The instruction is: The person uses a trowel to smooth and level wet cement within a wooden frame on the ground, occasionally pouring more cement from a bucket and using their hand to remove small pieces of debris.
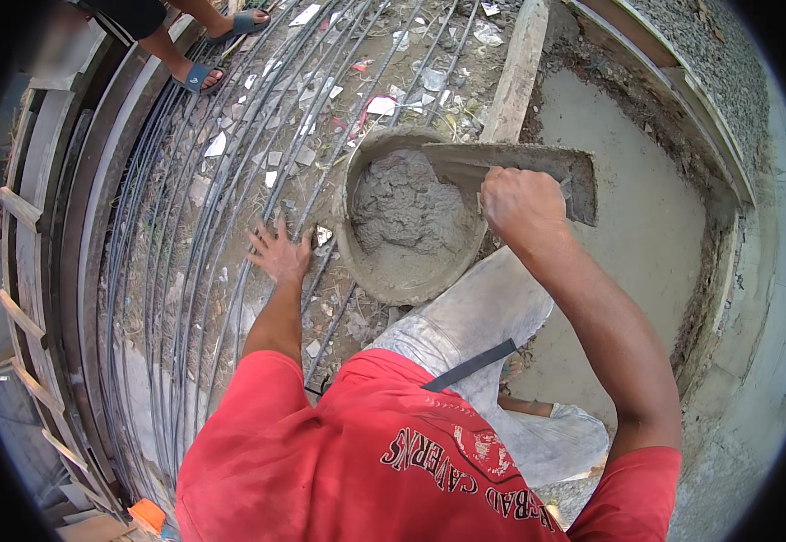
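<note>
My right hand [524, 200] is closed around the handle of a long, flat plastering trowel [582, 181]. The blade is smeared with grey mortar, and one end of it reaches over a round bucket [395, 294]. Thick wet mortar [406, 203] lies inside the bucket. My left hand [280, 253] is to the left of the bucket, fingers spread, with nothing in it. It is over the steel bars and littered ground; whether it presses on them is hard to tell.
Long steel bars [203, 235] run over rubble at left. Wooden boards [104, 181] stand beyond them. Smooth grey cement [627, 172] fills the strip at right, edged by a plank [515, 72] and a curved board [709, 117]. Another person's sandalled foot [199, 78] is at upper left.
</note>
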